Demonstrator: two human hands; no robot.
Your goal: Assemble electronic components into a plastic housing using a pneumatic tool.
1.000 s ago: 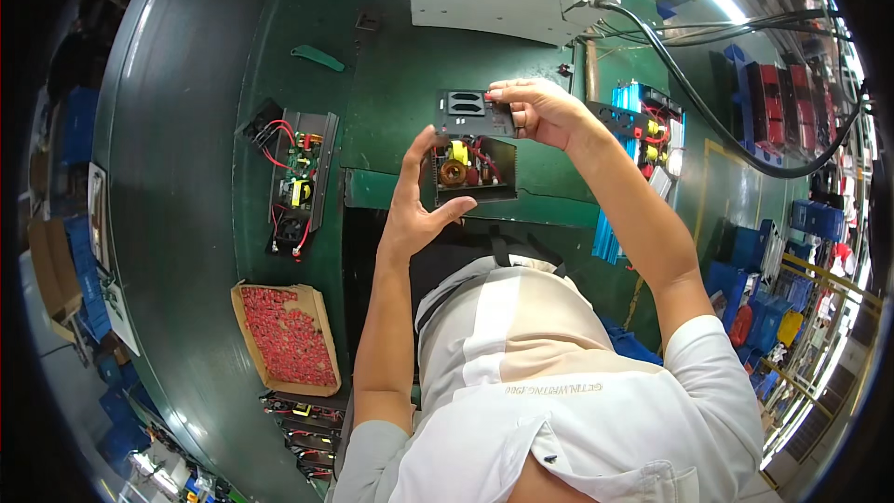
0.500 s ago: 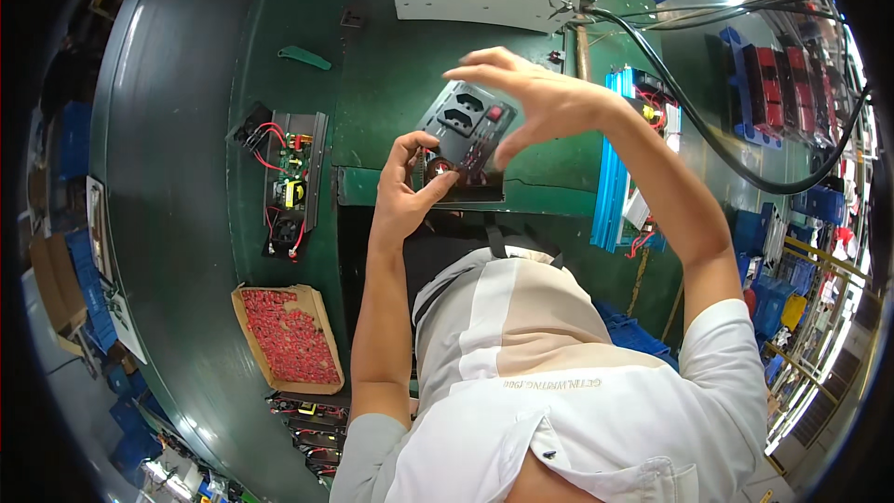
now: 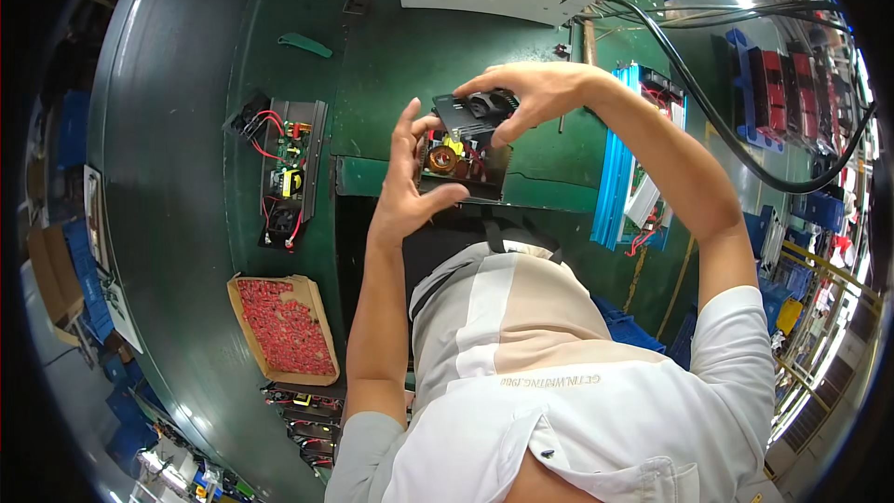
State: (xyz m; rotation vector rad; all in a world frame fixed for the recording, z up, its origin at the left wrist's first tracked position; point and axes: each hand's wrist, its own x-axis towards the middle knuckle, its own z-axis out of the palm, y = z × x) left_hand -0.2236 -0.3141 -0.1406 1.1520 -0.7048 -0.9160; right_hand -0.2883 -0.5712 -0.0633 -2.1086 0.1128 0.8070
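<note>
My right hand (image 3: 535,98) grips a dark rectangular panel (image 3: 456,118) by its far and right edges, with a black moulded part on its face. The panel is tilted above an open electronic unit (image 3: 477,188), which lies at the bench edge in front of me. Inside the unit a round copper coil (image 3: 440,160) and small yellow parts show; the panel and fingers hide the rest. My left hand (image 3: 405,191) is beside the unit's left side, thumb and fingers spread. Its fingertips are close to the panel's left edge; contact is unclear.
On the left lie an open circuit unit (image 3: 296,163) with red wires and a carton (image 3: 326,340) of small red parts. A green-handled tool (image 3: 304,44) lies farther back. At right stands a blue-cased unit (image 3: 612,182); a black cable (image 3: 684,84) loops beyond it.
The panel, whose sockets and red switch faced up, has turned and now shows a dark face in my right hand. My left hand has let go and spread, uncovering the copper coil.
</note>
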